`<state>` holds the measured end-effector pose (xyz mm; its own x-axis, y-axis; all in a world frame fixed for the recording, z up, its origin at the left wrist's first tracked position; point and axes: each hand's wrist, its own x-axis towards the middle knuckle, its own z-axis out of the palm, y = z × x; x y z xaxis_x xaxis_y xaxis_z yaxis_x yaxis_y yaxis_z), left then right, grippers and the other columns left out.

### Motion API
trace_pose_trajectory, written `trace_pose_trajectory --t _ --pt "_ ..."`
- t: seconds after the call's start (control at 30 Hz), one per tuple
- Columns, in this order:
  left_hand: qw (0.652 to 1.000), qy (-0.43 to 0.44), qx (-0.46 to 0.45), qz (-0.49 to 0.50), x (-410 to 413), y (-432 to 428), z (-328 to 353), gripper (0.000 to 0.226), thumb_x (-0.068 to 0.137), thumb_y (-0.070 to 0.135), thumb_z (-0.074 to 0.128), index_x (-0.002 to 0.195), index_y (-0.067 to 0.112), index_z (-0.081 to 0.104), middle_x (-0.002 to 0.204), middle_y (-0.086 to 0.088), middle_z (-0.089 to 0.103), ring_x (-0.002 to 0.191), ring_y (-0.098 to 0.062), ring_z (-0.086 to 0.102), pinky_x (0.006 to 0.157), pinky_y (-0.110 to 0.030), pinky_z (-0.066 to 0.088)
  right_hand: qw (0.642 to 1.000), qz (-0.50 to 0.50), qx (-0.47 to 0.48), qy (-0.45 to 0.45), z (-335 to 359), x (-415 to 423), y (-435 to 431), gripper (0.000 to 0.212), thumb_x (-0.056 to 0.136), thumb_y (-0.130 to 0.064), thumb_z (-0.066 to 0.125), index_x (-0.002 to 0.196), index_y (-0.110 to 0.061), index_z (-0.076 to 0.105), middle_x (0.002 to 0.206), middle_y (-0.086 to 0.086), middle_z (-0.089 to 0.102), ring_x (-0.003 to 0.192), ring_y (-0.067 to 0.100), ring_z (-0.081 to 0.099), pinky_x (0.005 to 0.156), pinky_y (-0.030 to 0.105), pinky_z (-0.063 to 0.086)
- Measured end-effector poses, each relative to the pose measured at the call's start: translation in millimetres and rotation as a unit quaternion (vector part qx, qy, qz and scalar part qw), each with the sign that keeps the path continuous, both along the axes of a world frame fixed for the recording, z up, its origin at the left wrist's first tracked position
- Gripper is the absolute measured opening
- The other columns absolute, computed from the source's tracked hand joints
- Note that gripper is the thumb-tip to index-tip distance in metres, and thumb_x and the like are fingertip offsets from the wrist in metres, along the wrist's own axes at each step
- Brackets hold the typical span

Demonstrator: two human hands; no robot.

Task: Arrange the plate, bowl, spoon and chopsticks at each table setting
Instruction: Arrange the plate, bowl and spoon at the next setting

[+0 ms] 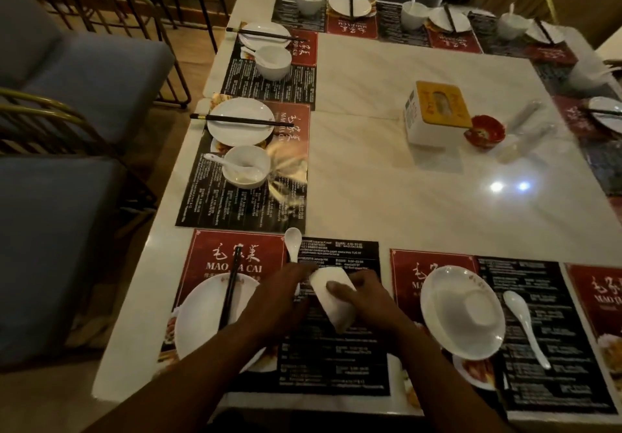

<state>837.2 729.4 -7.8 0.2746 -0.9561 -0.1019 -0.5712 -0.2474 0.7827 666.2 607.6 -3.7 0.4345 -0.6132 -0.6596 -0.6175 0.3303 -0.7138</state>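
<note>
Over the near placemat (pixel 336 358), clasped from both sides: tilted white bowl (pixel 336 311), with right hand (pixel 365 298) curled round its right flank, thumb across the top, and left hand (pixel 282 293) gripping its left edge. Just beyond the left hand, white spoon (pixel 292 242), handle running under the fingers. Further left, plate (pixel 198 325) with chopsticks (pixel 230 293) laid across.

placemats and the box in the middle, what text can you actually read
"MAO" and "A CAI": red panel of the near-left placemat; chopsticks cover the letters between.
Small print on its black panel: too small to read.
Yellow-topped box label: too blurred to read.
Far placemat title: blurred.
</note>
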Motion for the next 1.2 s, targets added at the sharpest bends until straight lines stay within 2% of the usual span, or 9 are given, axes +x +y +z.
trace_pose_trajectory --t 0.07,0.13,0.27,0.37,0.5,0.8,1.0,1.1,1.2 --pt "0.998 -0.005 -0.021 0.062 -7.3 -10.2 0.6 0.029 0.093 0.020 0.065 0.119 0.031 0.062 0.111 0.018 0.063 0.099 0.004 0.057 0.085 -0.020 0.051 0.995 -0.014 0.085 -0.047 3.8 -4.1 -15.0 0.074 0.068 -0.070 0.074 0.114 -0.013 0.062 0.115 0.014 0.066 0.105 0.034 0.066 0.088 0.057 0.056" --pt "0.996 -0.021 -0.006 0.088 -10.6 -17.5 -0.3 0.020 0.094 0.023 0.063 0.113 0.029 0.067 0.102 0.017 0.067 0.091 0.005 0.058 0.077 -0.012 0.045 0.990 -0.020 0.126 -0.061 8.3 -7.8 -21.2 0.060 0.080 -0.067 0.066 0.115 -0.018 0.069 0.114 0.012 0.070 0.105 0.035 0.068 0.089 0.057 0.056" --pt "0.994 -0.030 0.035 0.103 -14.6 -31.2 0.2 0.017 0.097 0.034 0.058 0.100 0.027 0.073 0.089 0.013 0.071 0.078 0.002 0.061 0.067 -0.012 0.043 0.998 0.041 -0.002 -0.045 3.7 -15.1 -30.8 0.029 0.090 -0.042 0.066 0.115 -0.027 0.069 0.112 0.000 0.071 0.101 0.019 0.068 0.088 0.049 0.058" --pt "0.990 -0.039 0.063 0.118 -13.2 -40.0 -0.5 0.023 0.098 0.035 0.056 0.093 0.023 0.075 0.085 0.007 0.073 0.075 -0.005 0.064 0.068 -0.028 0.053 0.986 0.131 -0.101 -0.017 1.9 -17.1 -35.4 0.031 0.093 -0.024 0.059 0.122 -0.033 0.065 0.109 -0.013 0.069 0.098 0.007 0.066 0.080 0.028 0.056" --pt "0.983 -0.081 0.118 0.116 -8.3 -54.3 -4.4 0.024 0.098 0.035 0.057 0.092 0.021 0.076 0.082 0.004 0.072 0.071 -0.008 0.064 0.066 -0.031 0.056 0.972 0.167 -0.162 0.026 -3.5 -17.6 -41.9 0.031 0.100 -0.027 0.050 0.130 -0.028 0.052 0.117 -0.010 0.063 0.096 0.000 0.058 0.069 0.011 0.042" --pt "0.977 -0.041 0.171 0.119 -1.9 -66.3 -15.5 0.023 0.098 0.036 0.056 0.098 0.023 0.075 0.086 0.003 0.072 0.077 -0.012 0.066 0.074 -0.040 0.058 0.958 0.197 -0.187 0.088 -14.8 -8.1 -48.1 0.032 0.100 -0.028 0.050 0.131 -0.021 0.052 0.117 -0.002 0.064 0.095 0.010 0.059 0.063 0.012 0.039" --pt "0.980 -0.011 0.144 0.134 3.6 -61.0 -13.7 0.026 0.100 0.038 0.052 0.091 0.026 0.072 0.080 0.009 0.068 0.072 -0.005 0.063 0.067 -0.030 0.053 0.957 0.192 -0.181 0.123 -12.7 -5.5 -46.5 0.029 0.098 -0.035 0.053 0.125 -0.023 0.054 0.103 -0.008 0.061 0.081 0.003 0.057 0.055 0.011 0.039" --pt "0.976 0.001 0.122 0.181 21.0 -47.7 -10.7 0.027 0.101 0.033 0.052 0.076 0.029 0.063 0.072 0.009 0.063 0.066 -0.004 0.060 0.064 -0.027 0.046 0.916 0.162 -0.335 0.147 2.9 7.0 -41.3 0.026 0.096 -0.039 0.053 0.113 -0.021 0.059 0.102 -0.005 0.060 0.091 0.013 0.057 0.071 0.025 0.045" --pt "0.972 0.011 0.092 0.218 49.1 -25.3 -6.6 0.027 0.099 0.033 0.053 0.074 0.029 0.063 0.069 0.009 0.066 0.065 -0.004 0.063 0.063 -0.029 0.052 0.847 0.186 -0.487 0.104 23.8 42.8 -23.5 0.017 0.092 -0.033 0.056 0.103 -0.022 0.062 0.097 -0.005 0.061 0.090 0.016 0.054 0.080 0.033 0.043"
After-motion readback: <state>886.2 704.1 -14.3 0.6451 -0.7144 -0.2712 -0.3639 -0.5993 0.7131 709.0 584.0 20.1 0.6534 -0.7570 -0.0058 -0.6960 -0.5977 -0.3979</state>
